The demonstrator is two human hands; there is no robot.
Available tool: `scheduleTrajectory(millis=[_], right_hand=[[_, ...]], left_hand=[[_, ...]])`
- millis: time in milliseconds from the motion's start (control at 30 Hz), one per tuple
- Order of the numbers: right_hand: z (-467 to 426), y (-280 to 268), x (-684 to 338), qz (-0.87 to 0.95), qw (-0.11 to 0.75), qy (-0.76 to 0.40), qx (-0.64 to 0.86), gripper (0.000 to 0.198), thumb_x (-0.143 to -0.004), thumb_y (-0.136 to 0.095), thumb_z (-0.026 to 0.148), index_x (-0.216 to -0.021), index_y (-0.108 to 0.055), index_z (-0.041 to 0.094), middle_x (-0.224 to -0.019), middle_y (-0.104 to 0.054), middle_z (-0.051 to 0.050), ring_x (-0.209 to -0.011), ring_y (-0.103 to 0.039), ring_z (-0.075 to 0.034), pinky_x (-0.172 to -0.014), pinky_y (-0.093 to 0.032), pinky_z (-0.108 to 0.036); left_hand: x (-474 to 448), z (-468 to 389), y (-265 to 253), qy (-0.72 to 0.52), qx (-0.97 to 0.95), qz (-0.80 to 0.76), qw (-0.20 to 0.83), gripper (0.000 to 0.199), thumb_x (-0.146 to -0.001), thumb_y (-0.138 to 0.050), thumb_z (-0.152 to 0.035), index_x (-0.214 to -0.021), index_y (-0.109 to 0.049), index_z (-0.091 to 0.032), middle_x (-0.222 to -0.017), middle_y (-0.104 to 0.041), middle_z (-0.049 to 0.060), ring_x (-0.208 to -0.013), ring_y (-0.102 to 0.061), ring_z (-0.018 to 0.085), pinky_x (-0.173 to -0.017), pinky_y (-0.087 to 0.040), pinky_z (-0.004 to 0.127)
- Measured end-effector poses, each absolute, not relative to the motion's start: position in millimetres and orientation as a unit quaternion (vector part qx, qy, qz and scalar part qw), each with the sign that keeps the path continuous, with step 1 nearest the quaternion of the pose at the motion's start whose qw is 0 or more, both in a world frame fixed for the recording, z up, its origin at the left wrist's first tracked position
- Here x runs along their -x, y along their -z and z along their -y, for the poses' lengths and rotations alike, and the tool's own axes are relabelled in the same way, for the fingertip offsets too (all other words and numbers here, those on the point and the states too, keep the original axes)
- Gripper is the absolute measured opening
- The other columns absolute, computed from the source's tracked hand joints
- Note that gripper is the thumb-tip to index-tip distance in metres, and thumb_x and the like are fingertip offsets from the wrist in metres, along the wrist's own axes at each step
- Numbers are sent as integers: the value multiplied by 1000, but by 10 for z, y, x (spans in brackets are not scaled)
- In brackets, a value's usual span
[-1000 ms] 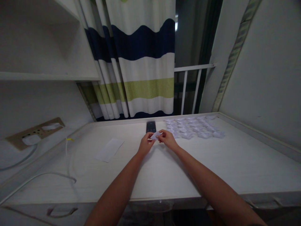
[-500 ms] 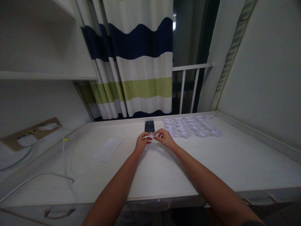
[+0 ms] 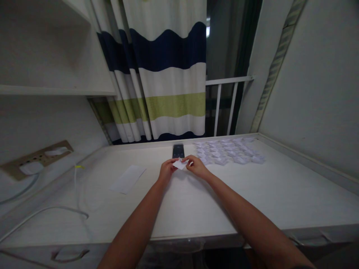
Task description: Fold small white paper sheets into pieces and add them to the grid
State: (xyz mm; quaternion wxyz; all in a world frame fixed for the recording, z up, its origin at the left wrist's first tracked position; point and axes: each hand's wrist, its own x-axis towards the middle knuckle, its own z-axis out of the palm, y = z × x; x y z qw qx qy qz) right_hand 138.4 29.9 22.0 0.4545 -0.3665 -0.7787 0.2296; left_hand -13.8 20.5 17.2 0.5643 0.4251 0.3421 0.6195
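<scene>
A small piece of folded white paper (image 3: 180,164) is held up between both hands, just above the table and in front of a dark phone (image 3: 178,150). My left hand (image 3: 166,170) pinches its left side, fingers closed. At the upper right edge, my right hand (image 3: 196,166) grips the paper between thumb and forefinger. Several folded white paper pieces (image 3: 220,160) lie in rows to the right of the phone. On the left, a flat sheet of white paper (image 3: 127,179) rests on the table.
The white table (image 3: 196,209) has a raised rim along its back and right side. A white cable (image 3: 56,207) crosses its left part, below a socket strip (image 3: 39,158) on the wall. A striped curtain (image 3: 174,82) hangs behind.
The folded paper has turned so that its broad face shows, where before only a thin edge was visible. Both hands have shifted slightly with it.
</scene>
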Motion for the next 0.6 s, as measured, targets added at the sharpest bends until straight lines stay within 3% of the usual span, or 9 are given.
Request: scheduleTrajectory(millis=[133, 300, 600], right_hand=[[-284, -232, -1375, 779, 458, -217, 369, 29, -60, -45, 1, -81, -59, 16, -83, -56, -2, -63, -49, -8, -57, -42, -20], [-245, -220, -1369, 796, 441, -190, 368, 12, -70, -54, 18, -81, -58, 16, -80, -53, -2, -59, -48, -8, -58, -41, -22], [-255, -162, -1381, 812, 403, -145, 397, 17, -70, -57, 32, -74, -52, 16, -72, -50, 1, -55, -42, -8, -55, -36, -21]], left_hand=[[146, -217, -168, -622, -422, -338, 567, 21, -55, -59, -23, -71, -65, -10, -77, -65, 8, -72, -58, 17, -67, -45, 28], [122, -232, -120, -594, -446, -392, 542, 26, -52, -69, -25, -73, -63, -12, -70, -63, 4, -63, -57, 13, -60, -44, 25], [84, -242, -53, -571, -488, -392, 531, 29, -49, -70, -24, -73, -58, -14, -68, -59, 0, -57, -55, 12, -53, -42, 24]])
